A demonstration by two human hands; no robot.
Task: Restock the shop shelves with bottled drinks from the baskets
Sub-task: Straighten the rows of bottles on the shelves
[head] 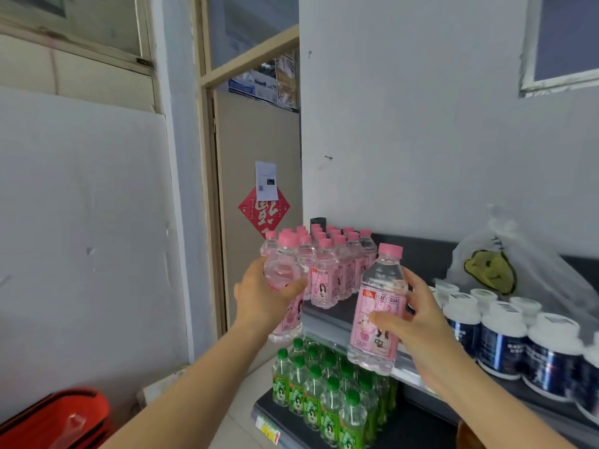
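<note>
My left hand (264, 294) grips a pink-capped clear bottle (285, 270) with a pink label, held upright just left of the top shelf's end. My right hand (413, 314) holds a second pink-capped bottle (377, 311) upright in front of the top shelf's edge (327, 322). Several more pink bottles (330, 264) stand grouped at the left end of that dark shelf. The shelf below carries several green-capped bottles (324, 387) with green labels.
White-lidded dark blue jars (505, 338) fill the right part of the top shelf, with a clear plastic bag (496, 264) behind them against the wall. A red basket (61, 419) sits at the lower left. A doorway with a red paper sign (264, 210) lies behind.
</note>
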